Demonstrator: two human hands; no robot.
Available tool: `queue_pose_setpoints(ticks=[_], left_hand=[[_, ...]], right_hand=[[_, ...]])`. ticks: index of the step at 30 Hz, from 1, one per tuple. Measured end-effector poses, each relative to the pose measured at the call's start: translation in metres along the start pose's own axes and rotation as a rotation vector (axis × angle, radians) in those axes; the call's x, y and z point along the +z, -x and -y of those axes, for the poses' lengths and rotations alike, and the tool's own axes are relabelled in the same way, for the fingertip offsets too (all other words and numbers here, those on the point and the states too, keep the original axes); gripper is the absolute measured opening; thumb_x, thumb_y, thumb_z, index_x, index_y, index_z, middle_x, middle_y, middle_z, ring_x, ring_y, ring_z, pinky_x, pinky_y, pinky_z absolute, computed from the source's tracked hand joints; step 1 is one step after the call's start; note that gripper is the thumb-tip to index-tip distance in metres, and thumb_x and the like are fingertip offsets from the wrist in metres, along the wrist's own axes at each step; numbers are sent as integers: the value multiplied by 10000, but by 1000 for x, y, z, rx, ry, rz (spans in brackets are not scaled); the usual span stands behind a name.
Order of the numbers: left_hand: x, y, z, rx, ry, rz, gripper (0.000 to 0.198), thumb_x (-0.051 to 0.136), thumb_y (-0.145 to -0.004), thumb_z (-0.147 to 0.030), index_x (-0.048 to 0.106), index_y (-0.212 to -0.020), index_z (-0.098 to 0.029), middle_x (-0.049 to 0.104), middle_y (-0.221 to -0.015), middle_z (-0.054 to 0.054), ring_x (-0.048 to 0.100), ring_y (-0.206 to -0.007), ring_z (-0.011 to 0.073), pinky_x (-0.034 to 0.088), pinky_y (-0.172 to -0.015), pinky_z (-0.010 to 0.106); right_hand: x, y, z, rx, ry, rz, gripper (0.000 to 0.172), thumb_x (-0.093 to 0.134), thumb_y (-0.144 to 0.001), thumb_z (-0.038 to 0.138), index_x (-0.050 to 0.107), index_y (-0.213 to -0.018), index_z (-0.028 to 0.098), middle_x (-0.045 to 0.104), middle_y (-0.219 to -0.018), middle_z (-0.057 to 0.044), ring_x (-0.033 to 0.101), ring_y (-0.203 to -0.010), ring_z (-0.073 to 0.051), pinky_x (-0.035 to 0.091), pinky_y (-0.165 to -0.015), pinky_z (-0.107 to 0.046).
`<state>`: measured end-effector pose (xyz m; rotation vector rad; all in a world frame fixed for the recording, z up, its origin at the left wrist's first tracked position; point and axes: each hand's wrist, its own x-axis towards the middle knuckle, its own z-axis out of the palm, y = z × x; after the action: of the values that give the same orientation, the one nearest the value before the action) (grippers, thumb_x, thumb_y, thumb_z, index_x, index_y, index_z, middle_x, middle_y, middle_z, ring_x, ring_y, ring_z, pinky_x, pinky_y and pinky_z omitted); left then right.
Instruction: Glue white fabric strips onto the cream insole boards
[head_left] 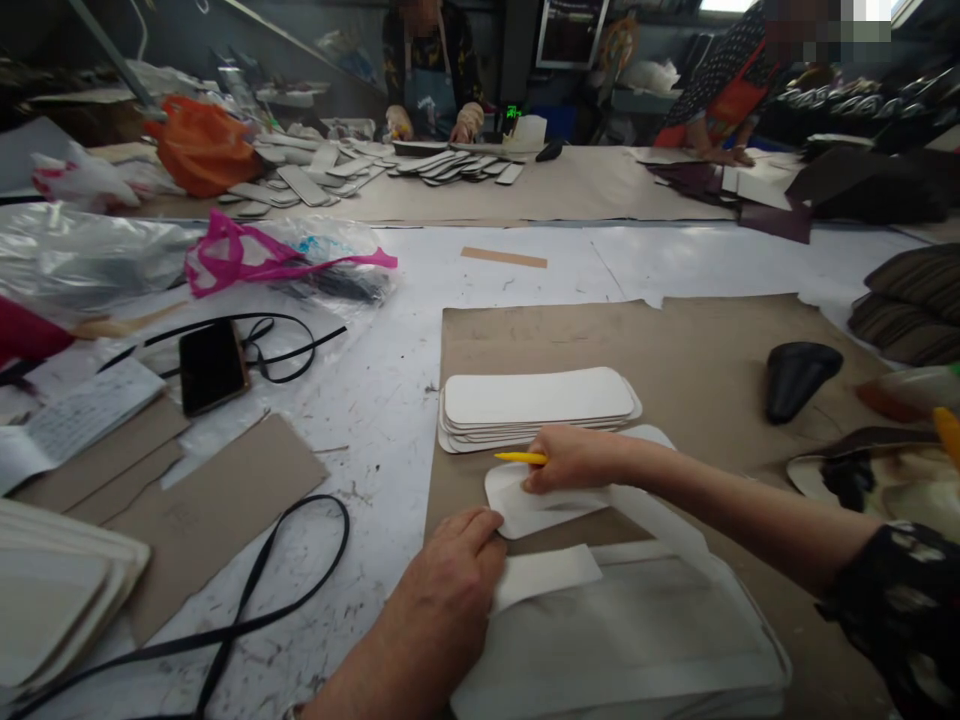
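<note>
On the brown cardboard sheet (697,350) before us, our right hand (574,460) pinches a yellow pen (519,457) and rests on a white rounded piece (525,510). Our left hand (450,575) lies flat, its fingertips pressing that piece's near edge. Just beyond sits a stack of white pieces (536,400). Handwriting on the notepad (82,410) at left is too small to read.

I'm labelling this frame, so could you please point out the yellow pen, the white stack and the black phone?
yellow pen (517,457), head view, its bare shaft.
white stack (536,397), head view, top piece's middle.
black phone (211,367), head view, screen's middle.
</note>
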<state>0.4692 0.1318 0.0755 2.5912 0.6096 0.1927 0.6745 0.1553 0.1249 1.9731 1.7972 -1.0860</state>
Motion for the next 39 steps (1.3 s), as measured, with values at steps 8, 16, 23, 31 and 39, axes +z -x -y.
queue_pose_setpoints(ticks=[8,16,23,31,39], left_hand=[[4,0,1,32,-61,-26,474,292,-669,86,592,-1014,-34,554,-1189,161,469,-1147,248,434,-984,369],[-9,-7,-4,-91,-18,202,506,329,-607,73,608,-1008,-58,483,-1315,130,383,-1244,240,332,-1066,358],[-12,-11,-6,-140,-33,276,552,304,-625,77,586,-1080,-59,432,-1374,111,340,-1284,229,296,-1088,365],[-12,-13,-7,-156,-48,314,562,300,-614,78,586,-1077,-62,419,-1385,110,335,-1292,220,287,-1091,360],[-11,-13,-6,-125,-47,298,562,289,-630,70,580,-1091,-65,408,-1393,107,335,-1293,214,304,-1083,360]], right_hand=[[1,-5,2,-12,45,-8,263,555,-650,344,672,-800,162,649,-682,-53,561,-619,-175,351,-483,-239],[3,-10,-2,-19,53,-11,267,555,-641,352,665,-805,173,670,-743,-67,588,-667,-195,358,-489,-247],[3,-10,-2,-18,61,-3,262,566,-639,347,661,-795,160,659,-718,-68,587,-655,-193,357,-478,-244],[2,-8,-4,-25,62,13,268,563,-644,335,669,-816,158,655,-714,-63,575,-640,-180,349,-479,-237],[4,-5,-1,-18,64,24,287,561,-653,335,681,-836,149,664,-723,-71,580,-644,-179,335,-468,-230]])
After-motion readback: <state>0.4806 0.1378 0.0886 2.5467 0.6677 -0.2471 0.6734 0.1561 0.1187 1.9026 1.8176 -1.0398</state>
